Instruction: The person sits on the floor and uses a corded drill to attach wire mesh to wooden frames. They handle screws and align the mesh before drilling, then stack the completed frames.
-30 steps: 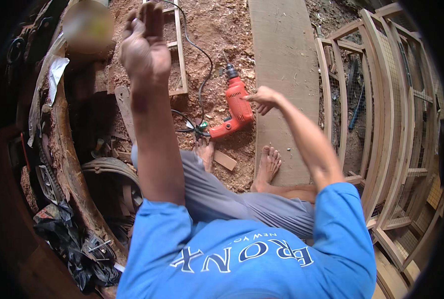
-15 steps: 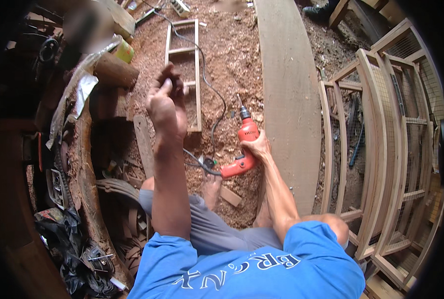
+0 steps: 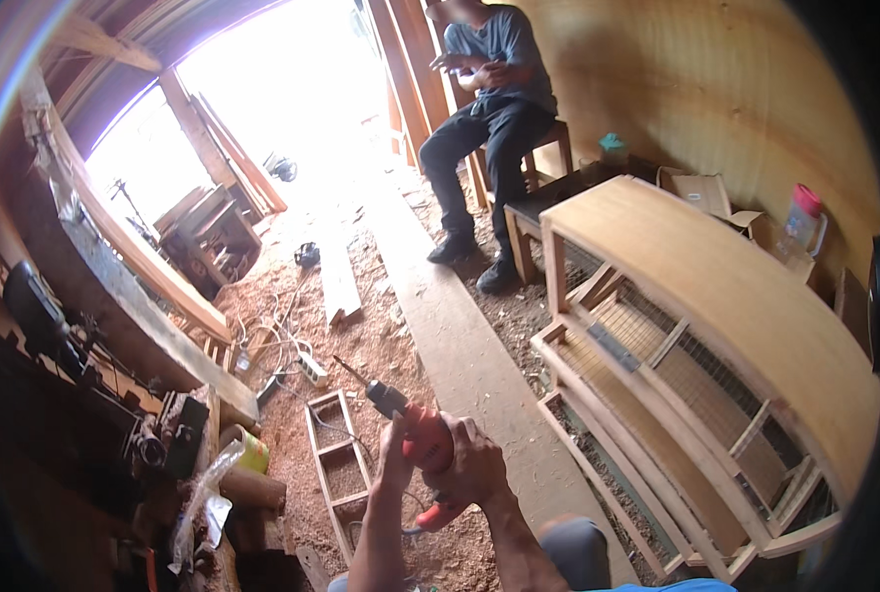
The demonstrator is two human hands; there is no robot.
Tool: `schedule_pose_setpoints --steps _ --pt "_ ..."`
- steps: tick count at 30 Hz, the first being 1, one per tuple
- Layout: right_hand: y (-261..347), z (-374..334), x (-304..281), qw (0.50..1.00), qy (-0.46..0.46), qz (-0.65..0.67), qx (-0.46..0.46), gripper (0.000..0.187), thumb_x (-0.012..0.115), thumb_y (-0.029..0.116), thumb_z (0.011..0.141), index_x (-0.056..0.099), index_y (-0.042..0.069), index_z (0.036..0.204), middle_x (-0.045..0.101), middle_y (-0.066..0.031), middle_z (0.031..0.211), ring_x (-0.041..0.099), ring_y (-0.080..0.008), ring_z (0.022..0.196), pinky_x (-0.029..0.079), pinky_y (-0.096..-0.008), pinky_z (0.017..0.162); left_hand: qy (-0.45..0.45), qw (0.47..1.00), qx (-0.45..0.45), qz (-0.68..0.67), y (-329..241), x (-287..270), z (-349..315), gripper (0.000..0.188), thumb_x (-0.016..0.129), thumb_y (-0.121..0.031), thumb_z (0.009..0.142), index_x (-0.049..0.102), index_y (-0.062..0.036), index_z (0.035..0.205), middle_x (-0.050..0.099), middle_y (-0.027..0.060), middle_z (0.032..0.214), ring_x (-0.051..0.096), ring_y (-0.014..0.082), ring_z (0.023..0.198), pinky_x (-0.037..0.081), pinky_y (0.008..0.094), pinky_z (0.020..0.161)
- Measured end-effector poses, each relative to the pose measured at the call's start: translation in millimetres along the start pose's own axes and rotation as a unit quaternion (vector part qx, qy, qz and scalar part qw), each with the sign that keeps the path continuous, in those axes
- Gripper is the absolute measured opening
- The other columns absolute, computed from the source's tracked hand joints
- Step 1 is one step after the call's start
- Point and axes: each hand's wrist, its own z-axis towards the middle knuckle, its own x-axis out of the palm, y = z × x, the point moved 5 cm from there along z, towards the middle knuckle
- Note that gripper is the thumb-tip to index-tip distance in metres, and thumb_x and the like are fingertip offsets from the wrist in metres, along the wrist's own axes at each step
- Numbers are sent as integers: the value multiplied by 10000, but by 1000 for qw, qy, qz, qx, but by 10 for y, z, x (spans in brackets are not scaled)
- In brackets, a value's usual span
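Note:
A red corded power drill (image 3: 427,437) is held up in front of me, its bit (image 3: 350,372) slanting up and away to the left. My left hand (image 3: 392,460) is closed on the front of the drill, just behind the black chuck. Around the drill's body wraps my right hand (image 3: 478,464). The red handle shows below my hands, with the cord running off to the left. My palms and some of my fingers are hidden behind the drill.
A ladder-like wooden frame (image 3: 319,449) lies on the shavings to the left, near a white power strip (image 3: 311,369). A long plank (image 3: 464,340) runs away from me. Wooden mesh cabinet (image 3: 716,237) stands right; a seated person (image 3: 499,89) is beyond.
My left hand has come over and closed on the drill's front. The drill has been lifted from low near my feet. The view has swung up, bringing the seated person and doorway into sight.

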Motion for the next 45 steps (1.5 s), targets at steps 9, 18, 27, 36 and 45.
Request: schedule_pose_setpoints --steps 9,18,27,36,45 --pt "397 398 -1087 979 -98 -41 -174 969 809 385 591 371 83 1402 581 -170 1155 646 -351 948 529 -440 834 47 995 40 85 -931 990 387 267 673 -264 856 626 -15 941 641 56 803 627 132 718 530 280 640" --pt "-263 107 -428 708 78 699 57 893 812 223 768 265 75 1459 549 -161 1287 633 -281 1070 521 -441 921 78 971 197 111 -959 1327 811 247 545 -310 930 577 -66 953 590 5 826 605 146 805 513 329 805" --pt "-766 -36 226 772 -25 603 200 519 809 189 742 582 -19 1160 663 -96 937 650 -165 800 552 -303 693 144 938 -195 -247 -195 772 1473 198 620 -296 873 589 -103 836 570 8 691 569 130 598 488 279 551" --pt "-764 -100 165 840 -185 458 226 556 798 109 740 539 -16 1215 646 -85 927 604 -107 638 500 -240 523 218 910 -288 -206 549 1163 1612 228 633 -312 858 585 -90 833 559 13 667 571 146 580 509 307 573" --pt "-822 -394 362 842 -275 335 322 574 783 210 734 547 -4 1212 632 -52 916 576 -101 689 495 -253 590 307 842 -407 -179 1096 1300 1516 244 580 -334 874 532 -96 851 586 43 689 598 187 576 532 343 598"
